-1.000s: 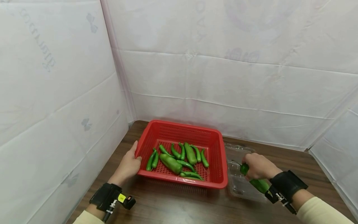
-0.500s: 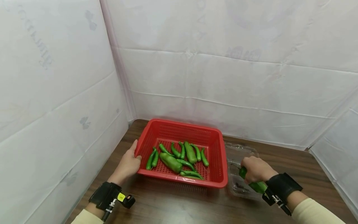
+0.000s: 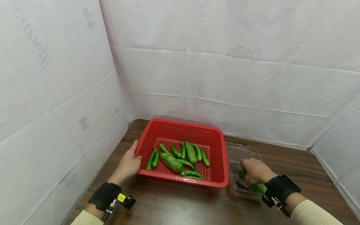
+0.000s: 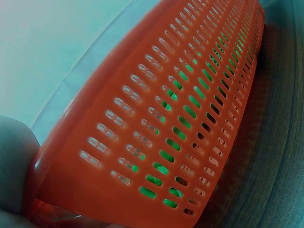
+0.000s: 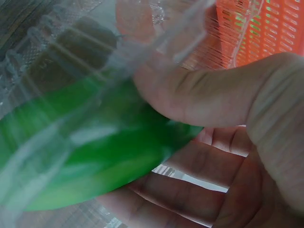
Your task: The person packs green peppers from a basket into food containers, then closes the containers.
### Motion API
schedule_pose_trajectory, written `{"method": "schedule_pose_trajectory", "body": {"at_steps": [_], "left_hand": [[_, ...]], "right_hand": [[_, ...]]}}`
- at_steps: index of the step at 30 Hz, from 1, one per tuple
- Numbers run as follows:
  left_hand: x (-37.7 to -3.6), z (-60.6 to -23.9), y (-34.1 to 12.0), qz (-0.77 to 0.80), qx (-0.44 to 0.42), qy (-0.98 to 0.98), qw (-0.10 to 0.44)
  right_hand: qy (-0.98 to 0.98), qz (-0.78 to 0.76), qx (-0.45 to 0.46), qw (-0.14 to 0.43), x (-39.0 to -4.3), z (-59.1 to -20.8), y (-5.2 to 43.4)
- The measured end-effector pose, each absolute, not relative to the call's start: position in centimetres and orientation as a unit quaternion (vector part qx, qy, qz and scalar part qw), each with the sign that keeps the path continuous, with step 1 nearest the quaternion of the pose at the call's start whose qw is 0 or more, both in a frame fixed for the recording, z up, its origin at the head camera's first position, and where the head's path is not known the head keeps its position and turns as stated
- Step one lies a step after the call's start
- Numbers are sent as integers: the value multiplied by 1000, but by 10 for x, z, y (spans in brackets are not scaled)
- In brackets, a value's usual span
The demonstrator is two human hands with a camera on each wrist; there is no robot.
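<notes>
Item: our right hand (image 3: 254, 171) grips one green pepper (image 3: 257, 187) inside the clear tray (image 3: 242, 151). Roughly ten peppers (image 3: 180, 157) remain in the red basket (image 3: 219, 162), left hand (image 3: 127, 165) resting flat against it.

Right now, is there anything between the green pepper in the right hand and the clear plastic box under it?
Nothing visible. The right hand grips the green pepper low inside the clear plastic box, which is beside the red basket.

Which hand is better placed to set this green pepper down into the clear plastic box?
Right. The right hand already grips the green pepper over the clear plastic box; the left hand rests on the red basket.
</notes>
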State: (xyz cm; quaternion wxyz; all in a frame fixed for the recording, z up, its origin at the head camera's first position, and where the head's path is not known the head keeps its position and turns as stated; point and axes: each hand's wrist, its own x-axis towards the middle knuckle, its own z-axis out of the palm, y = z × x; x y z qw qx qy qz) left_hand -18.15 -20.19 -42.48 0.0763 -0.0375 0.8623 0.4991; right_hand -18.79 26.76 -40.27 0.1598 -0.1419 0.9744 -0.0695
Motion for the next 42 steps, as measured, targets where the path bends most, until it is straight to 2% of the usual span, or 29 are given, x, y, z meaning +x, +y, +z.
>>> {"method": "schedule_pose_trajectory", "body": {"at_steps": [35,42], "left_hand": [[-182,-424,-202,499,-41,862,78],[-183,-424,-202,502,-45,860,79]], "right_hand": [[971,-60,-134,189,-191,-417,264],[973,-62,-134,180,-192,-423,264]]}}
